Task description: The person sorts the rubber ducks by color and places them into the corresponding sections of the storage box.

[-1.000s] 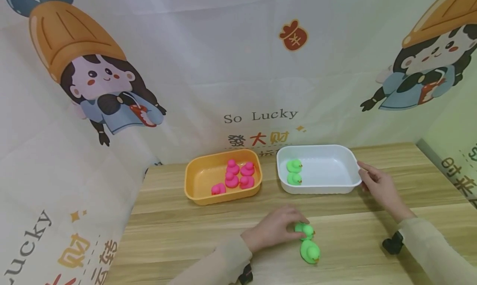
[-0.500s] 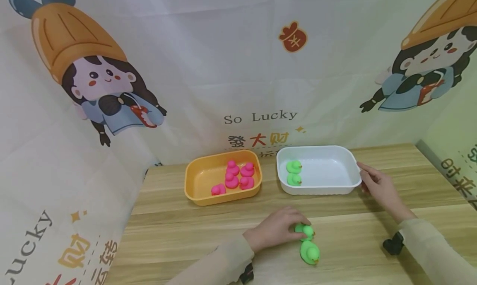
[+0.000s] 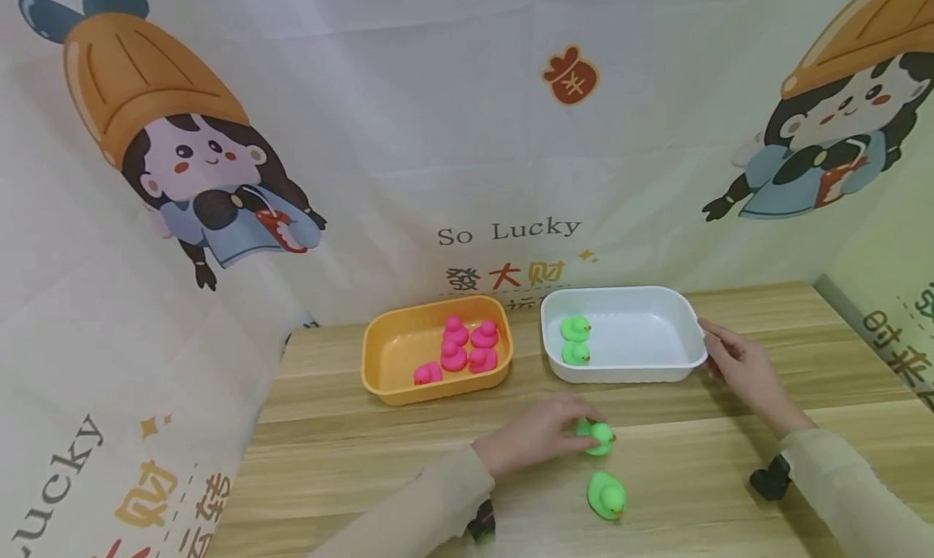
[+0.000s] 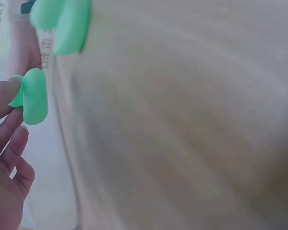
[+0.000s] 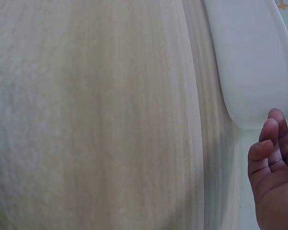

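My left hand (image 3: 529, 435) pinches a green rubber duck (image 3: 600, 436) between thumb and fingers, just above the table in front of the white tray. The left wrist view shows this held duck (image 4: 35, 97) side-on, its other fingers curled below. Nearer me, a second green duck (image 3: 606, 495) sits on the table. My right hand (image 3: 747, 375) holds the right end of the white tray (image 3: 667, 373); in the right wrist view its fingers (image 5: 270, 129) bend against the tray's end, and the thumb's grip is hard to see. Two green ducks (image 3: 576, 328) sit at the tray's left end.
Left of the white tray stands an orange tray (image 3: 390, 397) with several pink ducks (image 3: 454, 356) in it. Both trays are near the back of the wood-grain table (image 3: 328, 452). A printed cloth (image 3: 409, 136) hangs behind and along the sides.
The pinched duck has risen and moved slightly away from me with my left hand, so a gap now parts it from the nearer duck. My right hand has stayed at the tray.
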Available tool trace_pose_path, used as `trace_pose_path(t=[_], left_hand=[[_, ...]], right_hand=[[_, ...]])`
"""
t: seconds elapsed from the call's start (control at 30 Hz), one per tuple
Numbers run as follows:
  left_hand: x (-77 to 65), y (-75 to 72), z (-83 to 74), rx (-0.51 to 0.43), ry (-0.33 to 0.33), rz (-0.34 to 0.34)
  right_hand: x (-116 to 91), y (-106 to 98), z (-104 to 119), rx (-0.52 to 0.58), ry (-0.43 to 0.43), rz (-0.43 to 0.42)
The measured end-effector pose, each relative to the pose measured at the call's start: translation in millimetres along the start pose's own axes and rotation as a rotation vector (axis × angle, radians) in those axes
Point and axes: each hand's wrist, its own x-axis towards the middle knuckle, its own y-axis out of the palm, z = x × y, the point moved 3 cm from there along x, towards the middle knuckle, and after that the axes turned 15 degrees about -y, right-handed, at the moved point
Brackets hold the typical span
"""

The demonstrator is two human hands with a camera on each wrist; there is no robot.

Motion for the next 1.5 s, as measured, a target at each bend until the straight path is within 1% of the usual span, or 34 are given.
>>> trace_pose_path(t=[0.2,0.27,0.4,0.5,0.6,0.73,0.8,0.97,1.13,1.23,1.5], left_hand=[[13.3,-21.0,-1.9,-0.102,-0.042,-0.005],[19.3,-26.6,-2.2,-0.122,-0.048,-0.021],[29.2,-37.5,-4.0,-0.148,-0.063,-0.044],[35.5,-43.7,-5.1,-0.166,-0.082,-0.045],[44.5,-46.9,-5.1,-0.165,-0.095,-0.062],[57.7,-47.7,-2.5,-0.13,-0.112,-0.105],[63.3,-47.0,0.0,-0.115,-0.132,-0.121],[75.6,-44.0,6.8,-0.093,-0.189,-0.136],[86.0,-43.7,11.5,-0.1,-0.209,-0.157],[90.9,-43.0,13.7,-0.104,-0.219,-0.161],[100.9,-35.0,17.9,-0.068,-0.265,-0.126]], right_hand=[[1,-1,1,-0.005,0.0,-0.002],[1,-2,1,-0.006,-0.003,0.0],[1,-2,1,-0.011,-0.011,0.001],[1,-1,0,-0.012,-0.013,0.002],[0,-2,-1,-0.009,-0.008,0.002],[-1,-2,-2,0.0,-0.011,-0.004],[-1,-2,-3,0.004,-0.014,-0.006],[0,0,-6,0.001,-0.009,-0.003],[2,1,-9,0.02,0.0,-0.008],[2,1,-9,0.033,0.006,-0.015],[1,0,-7,0.029,-0.001,-0.018]])
